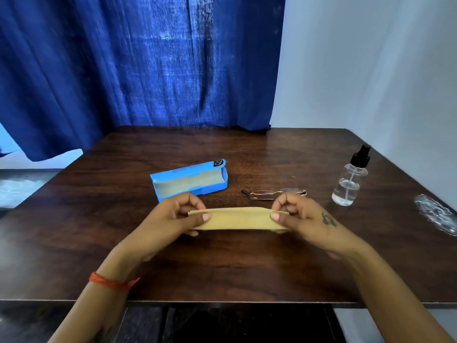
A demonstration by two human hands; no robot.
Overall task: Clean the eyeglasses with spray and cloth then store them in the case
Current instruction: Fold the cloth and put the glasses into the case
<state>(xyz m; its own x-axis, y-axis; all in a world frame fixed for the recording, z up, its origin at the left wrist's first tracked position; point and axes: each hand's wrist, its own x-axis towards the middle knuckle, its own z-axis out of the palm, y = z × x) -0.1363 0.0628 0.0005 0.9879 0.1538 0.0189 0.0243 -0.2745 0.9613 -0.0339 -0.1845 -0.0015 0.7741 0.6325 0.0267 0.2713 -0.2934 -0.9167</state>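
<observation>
Left hand [179,215] and right hand [300,215] pinch opposite ends of a folded tan cloth [238,218] above the wooden tabletop [222,263]; beyond lie an open blue case [189,180], folded eyeglasses [273,193]; spray bottle [350,179] upright at right.

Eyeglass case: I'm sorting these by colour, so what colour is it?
Bright blue, with a pale beige lining; the open case shows clearly in the head view.

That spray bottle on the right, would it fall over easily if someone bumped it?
Probably yes. The spray bottle stands upright on the table, tall over a narrow base, so a nudge near its black pump top might tip it. It looks under half full of clear liquid, so likely light. Its round body could roll once down.
</observation>
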